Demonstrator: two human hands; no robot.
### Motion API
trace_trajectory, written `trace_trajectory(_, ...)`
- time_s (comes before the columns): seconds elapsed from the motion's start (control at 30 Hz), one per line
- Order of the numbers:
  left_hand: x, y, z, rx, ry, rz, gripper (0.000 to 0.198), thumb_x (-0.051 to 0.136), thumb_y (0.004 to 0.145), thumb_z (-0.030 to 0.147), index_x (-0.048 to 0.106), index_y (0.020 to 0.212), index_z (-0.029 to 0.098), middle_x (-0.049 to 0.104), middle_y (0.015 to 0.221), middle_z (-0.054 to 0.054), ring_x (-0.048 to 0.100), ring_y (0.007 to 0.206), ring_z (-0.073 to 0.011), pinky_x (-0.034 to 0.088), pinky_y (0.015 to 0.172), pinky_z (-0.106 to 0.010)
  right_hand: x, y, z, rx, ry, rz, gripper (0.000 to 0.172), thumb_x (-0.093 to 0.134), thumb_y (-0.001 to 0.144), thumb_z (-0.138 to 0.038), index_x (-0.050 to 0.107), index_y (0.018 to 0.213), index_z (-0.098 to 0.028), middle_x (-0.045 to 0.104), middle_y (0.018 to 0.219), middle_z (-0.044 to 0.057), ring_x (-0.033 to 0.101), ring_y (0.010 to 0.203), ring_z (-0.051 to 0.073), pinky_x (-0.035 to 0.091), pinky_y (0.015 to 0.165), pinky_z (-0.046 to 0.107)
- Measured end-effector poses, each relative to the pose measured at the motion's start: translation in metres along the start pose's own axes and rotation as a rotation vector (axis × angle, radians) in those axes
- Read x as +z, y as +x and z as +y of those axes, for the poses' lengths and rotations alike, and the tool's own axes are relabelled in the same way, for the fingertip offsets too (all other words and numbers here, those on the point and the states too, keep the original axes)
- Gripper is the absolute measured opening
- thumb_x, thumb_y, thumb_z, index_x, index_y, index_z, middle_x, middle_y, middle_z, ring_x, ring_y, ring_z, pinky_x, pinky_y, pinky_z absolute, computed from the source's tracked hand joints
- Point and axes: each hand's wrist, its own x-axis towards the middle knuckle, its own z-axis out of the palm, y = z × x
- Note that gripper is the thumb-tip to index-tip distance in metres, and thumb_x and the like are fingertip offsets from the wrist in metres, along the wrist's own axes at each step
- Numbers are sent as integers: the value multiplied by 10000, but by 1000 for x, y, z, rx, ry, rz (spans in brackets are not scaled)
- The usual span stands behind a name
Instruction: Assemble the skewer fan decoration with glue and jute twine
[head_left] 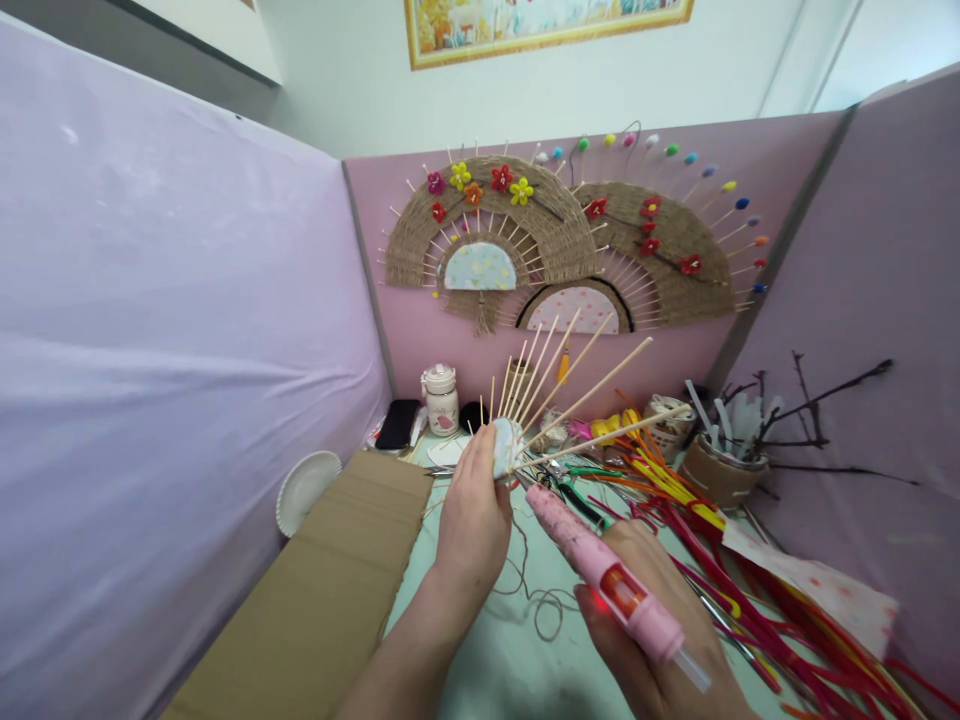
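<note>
My left hand (476, 505) is closed around the base of a fan frame (506, 447), a small floral half-disc with thin wooden sticks (559, 385) spreading up and to the right. In my right hand (660, 610) is a pink hot glue gun (574, 535), its fingers wrapped round the body. A red light glows near the thumb, and a clear glue stick pokes out of the rear. The nozzle points up and left, close to the underside of the fan's base; whether they touch I cannot tell.
A cardboard sheet (322, 590) and a white plate (306, 490) lie left. Twine (549, 600) curls on the table. Colourful pipe cleaners (742, 580), pliers and a pot of twigs (724, 470) are right. A white jar (440, 398) and phone (397, 424) stand behind; two fans (480, 205) hang ahead.
</note>
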Motion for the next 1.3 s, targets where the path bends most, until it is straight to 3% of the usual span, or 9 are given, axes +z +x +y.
trace_trajectory(0.23, 1, 0, -1, 8, 2, 5, 645, 415, 798, 38, 404, 1441, 99, 500, 1454, -174, 439, 1373, -267, 369, 1133, -487, 1, 1, 0, -8, -4, 9, 54, 483, 930, -170, 532, 912, -185, 536, 794, 41, 529, 728, 191, 450, 632, 326)
trace_trajectory(0.67, 2, 0, -2, 14, -16, 22, 638, 423, 805, 47, 420, 1435, 147, 523, 1439, -152, 451, 1366, -257, 380, 1125, -480, 2, 0, 2, -1, -2, 5, 63, 477, 933, -168, 523, 892, -181, 527, 786, 40, 521, 722, 185, 445, 626, 322)
trace_trajectory(1.03, 0, 0, 1, -3, -13, 4, 629, 429, 810, 53, 419, 1436, 112, 513, 1444, -172, 446, 1369, -273, 378, 1125, -495, 0, -2, 2, 2, -11, -20, 44, 489, 933, -174, 524, 908, -185, 537, 808, 47, 525, 743, 192, 451, 645, 332)
trace_trajectory(1.3, 2, 0, -1, 15, -2, 18, 622, 413, 820, 54, 418, 1436, 134, 521, 1440, -159, 453, 1367, -256, 382, 1126, -478, -1, 1, 0, -1, -10, 29, 66, 478, 928, -159, 531, 905, -191, 535, 789, 40, 527, 720, 187, 451, 623, 326)
